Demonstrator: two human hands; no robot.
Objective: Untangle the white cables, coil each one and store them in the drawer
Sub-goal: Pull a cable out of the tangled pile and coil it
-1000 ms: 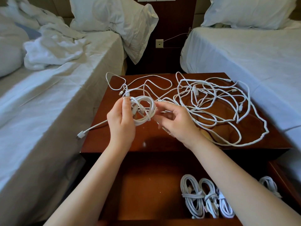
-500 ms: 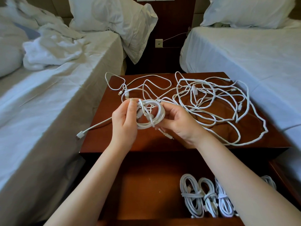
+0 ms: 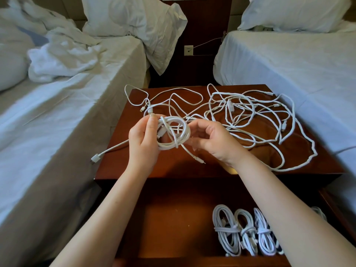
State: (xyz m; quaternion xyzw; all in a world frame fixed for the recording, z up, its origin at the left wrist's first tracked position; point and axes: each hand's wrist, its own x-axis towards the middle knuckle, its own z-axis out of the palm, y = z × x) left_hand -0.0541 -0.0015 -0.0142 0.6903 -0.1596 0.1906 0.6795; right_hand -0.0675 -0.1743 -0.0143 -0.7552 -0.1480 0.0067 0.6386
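A small coil of white cable (image 3: pixel 174 134) hangs above the brown nightstand (image 3: pixel 173 166). My left hand (image 3: pixel 143 140) grips the coil's left side with thumb and fingers. My right hand (image 3: pixel 211 140) holds the coil's right side with curled fingers, and a loose cable end (image 3: pixel 194 156) trails down below it. A tangle of white cables (image 3: pixel 250 120) sprawls over the right and back of the nightstand top. Below, the open drawer (image 3: pixel 173 218) holds several tied white coils (image 3: pixel 244 231) in its right half, partly hidden by my right forearm.
A bed with white sheets (image 3: pixel 48 112) lies on the left, another bed (image 3: pixel 298 70) on the right, both close to the nightstand. One cable's USB plug (image 3: pixel 95 158) hangs over the nightstand's left edge. A wall socket (image 3: pixel 188 50) sits behind.
The cable end has been wound across the coil by my right hand, which shifted from under the coil to its right side. The loose end now trails lower.
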